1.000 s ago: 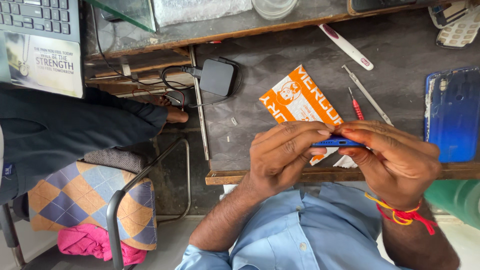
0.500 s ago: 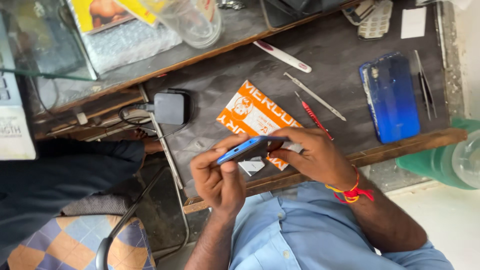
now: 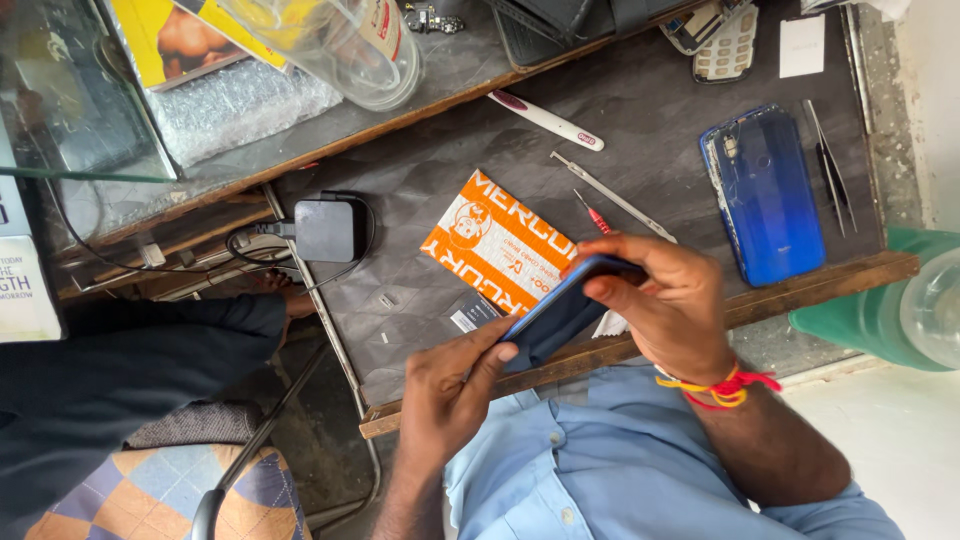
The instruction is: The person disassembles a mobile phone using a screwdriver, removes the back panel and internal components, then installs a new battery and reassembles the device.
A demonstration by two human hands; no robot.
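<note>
shirt (image 3: 600,470): light blue, buttoned, short sleeves | wrist thread (image 3: 722,386): red-yellow, right wrist

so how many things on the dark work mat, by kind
blue phone back cover: 1
orange packet: 1
black charger block: 1
white pen-shaped tool: 1
slim metal tool: 1
red-handled screwdriver: 1
tweezers: 1
total: 7
Not counted: the phone held in both hands.

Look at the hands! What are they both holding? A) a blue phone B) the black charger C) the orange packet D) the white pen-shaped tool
A: the left hand and the right hand grip the two ends of the blue phone, while the orange packet lies on the table beside them.
</note>
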